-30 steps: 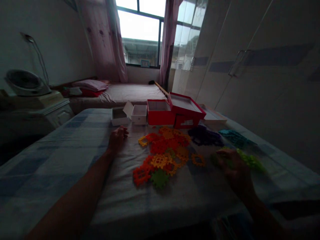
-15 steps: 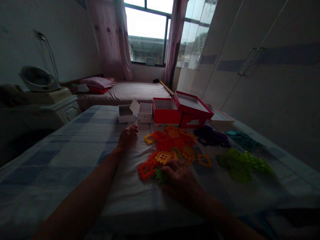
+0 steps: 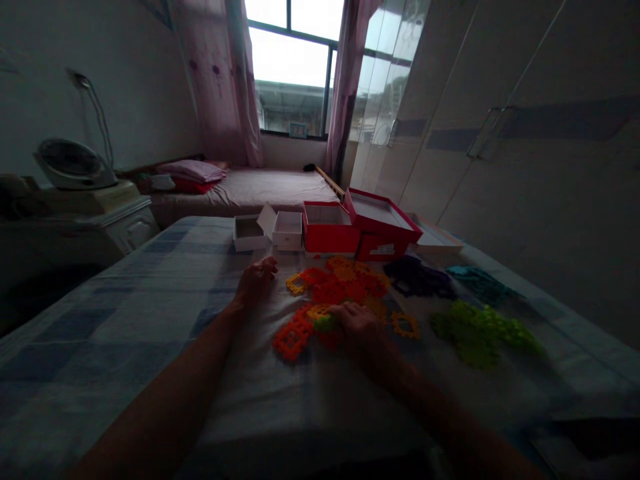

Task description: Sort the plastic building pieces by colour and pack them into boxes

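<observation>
A heap of red, orange and yellow plastic building pieces (image 3: 345,287) lies on the cloth-covered bed in front of me. My right hand (image 3: 357,327) rests on the near side of that heap, fingers curled on a green piece (image 3: 325,323). An orange piece (image 3: 291,337) lies just to its left. My left hand (image 3: 256,280) lies on the cloth left of the heap with its fingers loosely curled; whether anything is in them is hidden. Sorted piles lie to the right: green (image 3: 477,330), purple (image 3: 417,277) and teal (image 3: 477,280).
An open red box (image 3: 327,233) with its lid (image 3: 383,227) leaning beside it stands behind the heap, next to two small white boxes (image 3: 270,230). A second bed with pillows (image 3: 193,173) lies under the window. A fan (image 3: 70,163) sits on a cabinet at left. Wardrobe doors line the right.
My right hand came from the green pile on the right to the near edge of the red and orange heap and closed on a green piece. The left hand stayed put.
</observation>
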Motion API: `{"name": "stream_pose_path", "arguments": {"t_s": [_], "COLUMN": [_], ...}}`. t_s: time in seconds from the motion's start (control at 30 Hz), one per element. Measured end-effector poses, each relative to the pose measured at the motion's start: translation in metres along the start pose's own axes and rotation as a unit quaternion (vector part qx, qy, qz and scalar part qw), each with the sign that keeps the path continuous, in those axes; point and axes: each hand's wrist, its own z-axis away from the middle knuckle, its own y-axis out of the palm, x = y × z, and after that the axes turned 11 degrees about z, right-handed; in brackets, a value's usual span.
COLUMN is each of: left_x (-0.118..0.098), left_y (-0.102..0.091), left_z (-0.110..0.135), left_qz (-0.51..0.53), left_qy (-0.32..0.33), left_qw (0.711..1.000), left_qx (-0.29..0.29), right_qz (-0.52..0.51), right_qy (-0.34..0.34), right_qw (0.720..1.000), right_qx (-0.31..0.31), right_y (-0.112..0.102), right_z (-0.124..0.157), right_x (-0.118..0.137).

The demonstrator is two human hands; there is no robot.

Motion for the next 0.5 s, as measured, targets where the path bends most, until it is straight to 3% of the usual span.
{"name": "stream_pose_path", "arguments": {"t_s": [0.1,0.17,0.27,0.37,0.5], "left_x": [0.000,0.000,0.000,-0.001,-0.004], "left_y": [0.001,0.001,0.001,0.000,0.000], "left_z": [0.000,-0.001,-0.001,0.000,0.001], "left_qz": [-0.002,-0.003,-0.009,-0.016,-0.025], "left_qy": [-0.002,-0.004,-0.008,-0.011,-0.010], "left_qw": [1.000,1.000,1.000,1.000,1.000], "left_qx": [0.002,0.003,0.005,0.007,0.007], "right_qz": [-0.071,-0.063,-0.032,-0.050,-0.056], "right_qy": [0.107,0.157,0.157,0.144,0.138], "right_qw": [0.991,0.985,0.986,0.982,0.982], "right_qx": [-0.030,-0.035,0.037,0.111,0.115], "right_y": [-0.010,-0.015,-0.015,-0.009,0.002], "right_z": [-0.007,-0.012,-0.019,-0.022,-0.023], "right_x": [-0.021,-0.039,-0.059,-0.060,-0.051]}}
